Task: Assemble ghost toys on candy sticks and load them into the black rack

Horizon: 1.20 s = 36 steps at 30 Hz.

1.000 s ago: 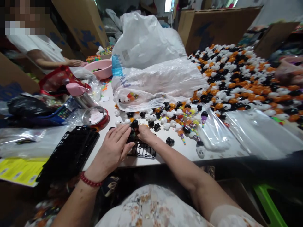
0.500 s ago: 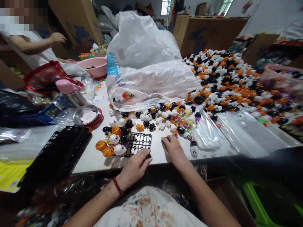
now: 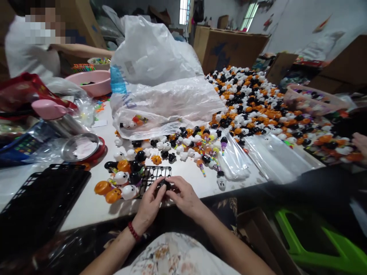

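Near the table's front edge, my left hand (image 3: pixel 150 204) and my right hand (image 3: pixel 185 196) meet, fingers closed on a small black piece (image 3: pixel 164 184) between them. Its shape is mostly covered by the fingers. Just behind them lies a black grid rack (image 3: pixel 155 172). The left part of the rack is filled with orange, white and black figure heads, such as a white ghost head (image 3: pixel 129 191) and an orange pumpkin head (image 3: pixel 113 195). Loose heads, among them an orange one (image 3: pixel 156 159), lie behind the rack.
Stacked black racks (image 3: pixel 48 198), a steel bowl (image 3: pixel 67 151) and a pink-lidded flask (image 3: pixel 57 116) stand left. A large plastic bag (image 3: pixel 169 95) and a heap of heads (image 3: pixel 258 103) lie behind. Clear bags (image 3: pixel 281 156) are at right. A person's hand (image 3: pixel 359 143) shows far right.
My right hand has moved left to meet my left hand, and both now hold the black piece. The view has turned right. At the left, the other person's arm now reaches out.
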Tool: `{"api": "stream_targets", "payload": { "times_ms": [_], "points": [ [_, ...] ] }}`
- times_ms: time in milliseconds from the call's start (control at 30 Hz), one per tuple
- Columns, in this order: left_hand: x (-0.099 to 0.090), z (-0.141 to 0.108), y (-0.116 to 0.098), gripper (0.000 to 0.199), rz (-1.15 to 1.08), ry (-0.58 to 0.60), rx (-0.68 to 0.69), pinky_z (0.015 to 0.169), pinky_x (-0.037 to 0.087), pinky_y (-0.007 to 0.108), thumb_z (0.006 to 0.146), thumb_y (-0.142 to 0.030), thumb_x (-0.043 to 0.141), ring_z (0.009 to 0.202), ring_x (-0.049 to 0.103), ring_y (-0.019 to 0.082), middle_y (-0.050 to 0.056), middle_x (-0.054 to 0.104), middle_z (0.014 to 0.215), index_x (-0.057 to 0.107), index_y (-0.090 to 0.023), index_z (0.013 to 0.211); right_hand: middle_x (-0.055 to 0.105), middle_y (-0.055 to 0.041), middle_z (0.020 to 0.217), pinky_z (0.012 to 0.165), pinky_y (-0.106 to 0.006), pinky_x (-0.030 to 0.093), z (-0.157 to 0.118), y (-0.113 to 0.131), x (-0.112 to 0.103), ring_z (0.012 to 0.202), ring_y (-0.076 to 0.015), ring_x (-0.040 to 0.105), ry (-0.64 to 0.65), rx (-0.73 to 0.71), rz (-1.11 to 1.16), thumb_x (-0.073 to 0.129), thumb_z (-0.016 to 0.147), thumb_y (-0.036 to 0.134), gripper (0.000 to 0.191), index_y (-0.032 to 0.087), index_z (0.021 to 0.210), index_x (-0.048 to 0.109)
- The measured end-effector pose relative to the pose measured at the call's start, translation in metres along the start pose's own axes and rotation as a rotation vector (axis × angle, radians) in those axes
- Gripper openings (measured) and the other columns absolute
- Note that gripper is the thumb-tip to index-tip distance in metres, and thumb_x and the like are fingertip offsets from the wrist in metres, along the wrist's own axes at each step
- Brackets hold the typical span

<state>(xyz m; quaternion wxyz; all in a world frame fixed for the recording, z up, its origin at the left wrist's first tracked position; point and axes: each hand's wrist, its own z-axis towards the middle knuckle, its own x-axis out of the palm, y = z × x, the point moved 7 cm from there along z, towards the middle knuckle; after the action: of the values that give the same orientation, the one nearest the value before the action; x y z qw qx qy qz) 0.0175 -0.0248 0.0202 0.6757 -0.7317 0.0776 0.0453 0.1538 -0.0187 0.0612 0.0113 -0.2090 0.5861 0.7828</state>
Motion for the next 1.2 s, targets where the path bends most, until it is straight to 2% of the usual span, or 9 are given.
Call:
{"api": "stream_targets", "payload": {
  "times_ms": [100, 200, 367, 533, 633, 767, 967, 1100, 1200],
  "points": [
    [-0.002, -0.002, -0.001, 0.049, 0.04, -0.038, 0.041, 0.082, 0.055, 0.035, 0.09, -0.047, 0.057, 0.097, 0.067, 0.023, 0.011, 0.067, 0.118, 0.055, -0.021, 0.131, 0.062, -0.0066, 0.114, 0.085, -0.03, 0.054, 0.002, -0.005, -0.01, 0.093, -0.0162, 0.063, 0.03, -0.022, -0.117, 0.056, 0.09, 0.017, 0.03, 0.023, 0.119, 0.059],
    [-0.001, -0.002, -0.003, 0.047, 0.064, -0.009, 0.066, 0.073, 0.055, 0.033, 0.089, -0.046, 0.058, 0.083, 0.067, 0.021, 0.009, 0.07, 0.103, 0.057, -0.021, 0.129, 0.062, -0.0098, 0.111, 0.085, -0.033, 0.052, 0.007, -0.014, -0.034, 0.097, -0.0201, 0.062, -0.038, -0.028, -0.446, 0.05, 0.095, 0.018, 0.024, 0.019, 0.117, 0.059],
    [0.001, -0.004, 0.0, 0.043, 0.086, 0.047, 0.043, 0.07, 0.052, 0.03, 0.09, -0.045, 0.057, 0.076, 0.064, 0.018, 0.005, 0.068, 0.091, 0.058, -0.02, 0.126, 0.061, -0.0139, 0.105, 0.069, -0.033, 0.048, 0.008, -0.041, -0.094, 0.081, -0.0228, 0.061, -0.202, 0.185, -0.996, 0.054, 0.094, 0.024, 0.02, 0.015, 0.111, 0.059],
    [0.002, -0.004, 0.0, 0.043, 0.085, 0.036, 0.019, 0.066, 0.049, 0.029, 0.089, -0.046, 0.058, 0.075, 0.063, 0.018, 0.004, 0.067, 0.086, 0.058, -0.02, 0.123, 0.065, -0.0132, 0.089, 0.074, -0.035, 0.044, 0.01, -0.062, -0.112, 0.086, -0.0263, 0.062, -0.157, 0.242, -1.127, 0.052, 0.092, 0.017, 0.01, 0.015, 0.095, 0.062],
    [0.003, -0.004, 0.001, 0.042, 0.066, 0.047, 0.014, 0.065, 0.048, 0.028, 0.09, -0.046, 0.057, 0.074, 0.062, 0.017, 0.004, 0.066, 0.087, 0.057, -0.02, 0.123, 0.067, -0.0138, 0.092, 0.078, -0.035, 0.045, 0.011, -0.061, -0.111, 0.089, -0.0259, 0.062, -0.208, 0.215, -1.009, 0.048, 0.091, 0.017, 0.019, 0.014, 0.099, 0.065],
    [0.004, -0.005, 0.002, 0.036, 0.094, 0.04, 0.055, 0.067, 0.047, 0.028, 0.086, -0.042, 0.062, 0.074, 0.058, 0.016, 0.004, 0.064, 0.092, 0.059, -0.02, 0.115, 0.069, -0.0109, 0.096, 0.076, -0.034, 0.048, 0.011, -0.054, -0.1, 0.083, -0.0222, 0.062, -0.251, 0.179, -0.581, 0.052, 0.086, 0.029, 0.029, 0.016, 0.106, 0.068],
    [0.007, -0.013, -0.002, 0.033, 0.108, 0.053, 0.17, 0.076, 0.048, 0.029, 0.075, -0.03, 0.072, 0.085, 0.059, 0.017, 0.004, 0.061, 0.098, 0.052, -0.02, 0.1, 0.062, 0.0008, 0.069, 0.053, -0.026, 0.041, 0.014, -0.059, -0.051, 0.056, -0.0128, 0.05, -0.097, 0.378, 0.087, 0.068, 0.077, 0.047, 0.035, 0.018, 0.096, 0.066],
    [0.007, -0.039, -0.024, 0.027, 0.209, 0.212, 0.355, 0.085, 0.048, 0.032, 0.076, -0.017, 0.065, 0.093, 0.058, 0.019, 0.005, 0.061, 0.1, 0.053, -0.02, 0.1, 0.057, 0.0042, 0.069, 0.051, -0.024, 0.042, 0.022, -0.042, -0.017, 0.053, -0.0099, 0.048, -0.011, 0.377, 0.343, 0.073, 0.074, 0.047, 0.038, 0.019, 0.097, 0.061],
    [-0.006, -0.063, -0.034, 0.026, 0.326, 0.31, 0.372, 0.082, 0.049, 0.031, 0.077, -0.015, 0.062, 0.09, 0.059, 0.018, 0.006, 0.063, 0.097, 0.057, -0.02, 0.102, 0.061, 0.0024, 0.075, 0.053, -0.025, 0.046, 0.026, -0.031, 0.006, 0.056, -0.0099, 0.052, 0.095, 0.398, 0.458, 0.075, 0.071, 0.048, 0.039, 0.018, 0.094, 0.062]
  ]
}}
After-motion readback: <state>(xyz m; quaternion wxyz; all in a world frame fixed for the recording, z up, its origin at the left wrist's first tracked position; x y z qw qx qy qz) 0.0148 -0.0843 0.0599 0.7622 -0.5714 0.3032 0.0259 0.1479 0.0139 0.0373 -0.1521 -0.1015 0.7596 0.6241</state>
